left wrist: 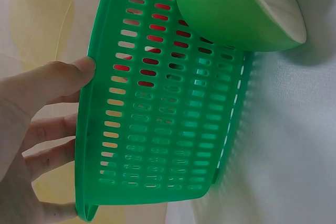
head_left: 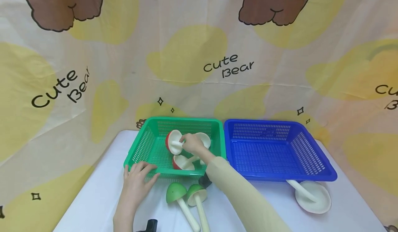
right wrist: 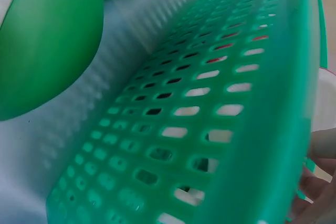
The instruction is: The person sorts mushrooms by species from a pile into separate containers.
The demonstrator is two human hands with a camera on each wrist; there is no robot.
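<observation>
Toward the right half of the green basket [head_left: 143, 172], a red-capped toy mushroom [head_left: 174, 148] is held on its side, its cap to the left of my right hand [head_left: 193, 144] and its white stem running sideways from the cap to my fingers. I have those fingers closed in a pinch on the stem, close to its free end, so the cap juts out leftward and its pale hollow faces back at me. That sideways axis is what any move of it turns on, as I judge it: the heavy-looking end lies away from my hold. I cannot tell whether the cap rests on anything below.

Just below it on the near side lies another red-capped mushroom [head_left: 178, 163], its stem slanting up and to the right beneath my wrist. Behind my knuckles shows a pale upturned cap [head_left: 203, 138], partly hidden.

My left hand [head_left: 136, 182] is further from the held mushroom, down and to the left; its fingers are spread and rest over the rim at the near left corner, with no mushroom in them.

On the bench [head_left: 99, 197] in front of the basket lie two green-capped mushrooms, one on the left [head_left: 176, 192] and one on the right [head_left: 194, 190], stems pointing toward me. Right beside the green basket stands a blue basket [head_left: 280, 176], and near its front edge lies a pale upturned mushroom [head_left: 321, 199].
</observation>
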